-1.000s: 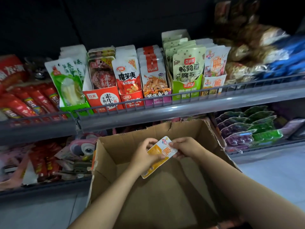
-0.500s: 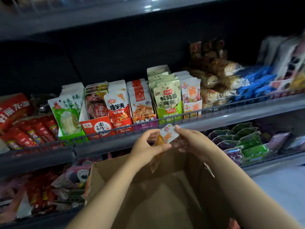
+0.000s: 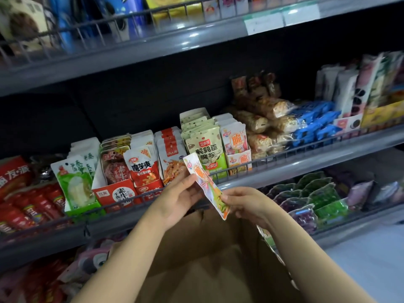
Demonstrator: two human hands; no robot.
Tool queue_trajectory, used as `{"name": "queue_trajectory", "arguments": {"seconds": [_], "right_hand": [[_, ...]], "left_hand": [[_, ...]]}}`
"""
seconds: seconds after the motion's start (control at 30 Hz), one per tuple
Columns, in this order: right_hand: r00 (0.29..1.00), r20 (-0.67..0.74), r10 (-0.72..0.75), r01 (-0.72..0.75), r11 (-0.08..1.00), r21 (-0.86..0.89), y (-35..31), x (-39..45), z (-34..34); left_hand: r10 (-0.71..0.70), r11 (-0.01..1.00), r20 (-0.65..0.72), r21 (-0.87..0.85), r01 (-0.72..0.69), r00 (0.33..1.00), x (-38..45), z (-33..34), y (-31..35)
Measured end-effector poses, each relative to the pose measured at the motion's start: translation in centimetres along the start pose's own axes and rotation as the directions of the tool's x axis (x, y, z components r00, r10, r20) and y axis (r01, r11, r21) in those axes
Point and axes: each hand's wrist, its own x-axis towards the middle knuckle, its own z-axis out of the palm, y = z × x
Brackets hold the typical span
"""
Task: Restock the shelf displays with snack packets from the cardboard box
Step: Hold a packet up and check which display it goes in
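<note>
Centrally, both forearms rise from the lower edge over the open cardboard box (image 3: 209, 259), and the left hand (image 3: 178, 196), fingers curled and palm turned inward, pinches the upper half of a snack packet (image 3: 205, 184) in front of the wire rail of the middle shelf (image 3: 306, 165). Rightward, the right hand (image 3: 247, 204) pinches the packet's lower end between thumb and fingers, so the packet slants down to the right, just below the display boxes of packets (image 3: 203, 147).

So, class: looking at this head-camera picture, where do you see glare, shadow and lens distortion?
Head view: glare streaks the upper shelf edge; deep shadow fills the back wall behind the packets; wide-angle bending tilts the shelves; the held snack packet looks slightly soft.
</note>
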Motion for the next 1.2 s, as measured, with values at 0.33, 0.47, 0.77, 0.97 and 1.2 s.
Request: {"name": "queue_trajectory", "arguments": {"seconds": [0.33,0.47,0.77,0.97,1.2], "right_hand": [[0.801,-0.492,-0.343,0.280,0.939,-0.200,-1.2,1.2,-2.5],[0.636,-0.582,-0.506,0.382,0.862,-0.332,-2.2,1.9,-3.3],[0.586,-0.523,-0.619,0.497,0.784,-0.371,-3.5,4.2,-4.4],[0.689,-0.390,-0.610,0.430,0.778,-0.457,-2.5,5.9,-4.5],[0.743,-0.327,-0.584,0.363,0.762,-0.535,-2.0,7.0,-4.9]], "left_hand": [[0.185,0.673,-0.200,0.739,0.024,0.962,5.0,3.9,5.8],[0.244,0.609,-0.108,0.790,-0.066,0.964,7.4,6.7,7.5],[0.460,0.400,0.016,0.889,-0.223,0.888,10.1,8.9,8.2],[0.550,0.167,0.137,0.949,-0.269,0.824,11.4,9.9,7.5],[0.598,0.034,0.164,0.973,-0.229,0.784,13.0,10.1,6.5]]}}
